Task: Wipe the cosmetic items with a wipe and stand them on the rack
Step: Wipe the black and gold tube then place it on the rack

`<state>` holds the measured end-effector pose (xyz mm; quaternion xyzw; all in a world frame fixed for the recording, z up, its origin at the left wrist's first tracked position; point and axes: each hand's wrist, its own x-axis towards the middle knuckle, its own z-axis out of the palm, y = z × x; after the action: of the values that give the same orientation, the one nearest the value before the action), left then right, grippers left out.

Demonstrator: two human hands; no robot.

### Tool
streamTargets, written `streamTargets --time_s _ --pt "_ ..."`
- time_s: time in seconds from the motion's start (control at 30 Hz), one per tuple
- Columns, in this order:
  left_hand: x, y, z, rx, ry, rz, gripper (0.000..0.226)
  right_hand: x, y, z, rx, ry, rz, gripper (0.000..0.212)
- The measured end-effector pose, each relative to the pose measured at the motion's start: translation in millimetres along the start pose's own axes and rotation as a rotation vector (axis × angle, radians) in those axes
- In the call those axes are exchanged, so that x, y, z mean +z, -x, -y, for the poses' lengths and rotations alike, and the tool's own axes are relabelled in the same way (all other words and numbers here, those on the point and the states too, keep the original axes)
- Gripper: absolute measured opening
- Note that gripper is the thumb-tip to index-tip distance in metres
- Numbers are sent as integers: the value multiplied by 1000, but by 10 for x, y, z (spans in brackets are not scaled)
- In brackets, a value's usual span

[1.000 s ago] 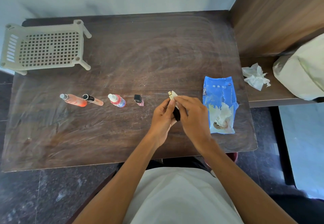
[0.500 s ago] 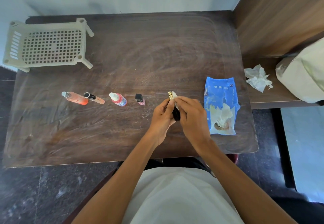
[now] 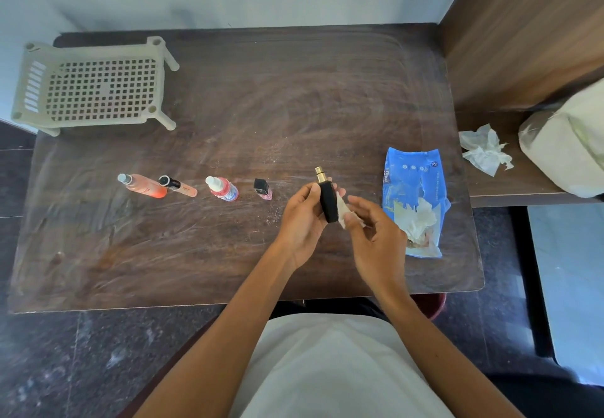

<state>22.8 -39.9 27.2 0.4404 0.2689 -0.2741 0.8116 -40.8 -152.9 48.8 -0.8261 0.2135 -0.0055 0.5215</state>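
Bottle [image 3: 327,201] gripped in left hand [image 3: 302,221], side turned out for wiping; right hand [image 3: 376,241] pinches wipe [image 3: 342,212] just beside it.

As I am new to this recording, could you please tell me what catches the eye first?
Above the table, the left hand holds a black bottle with a gold top and the right hand pinches a white wipe beside it. To their left four small cosmetic items sit in a row; the pale rack, nothing on it, is at the far left corner. A torn blue wipe pack lies to the right.
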Motion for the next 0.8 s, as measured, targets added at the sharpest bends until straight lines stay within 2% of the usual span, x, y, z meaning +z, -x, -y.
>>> streamTargets --time_s 0.2,0.4,0.57,0.8 --pt "17 1 52 30 -8 29 32 101 -4 -77 -170 153 -14 26" --pt "-23 4 105 61 -101 61 29 145 -195 -48 -173 190 -45 26" --pt "9 -40 37 71 -161 39 32 192 -333 28 -245 228 -83 26" --pt "-17 -9 61 55 -128 -7 33 177 -142 -141 -302 246 -73 27"
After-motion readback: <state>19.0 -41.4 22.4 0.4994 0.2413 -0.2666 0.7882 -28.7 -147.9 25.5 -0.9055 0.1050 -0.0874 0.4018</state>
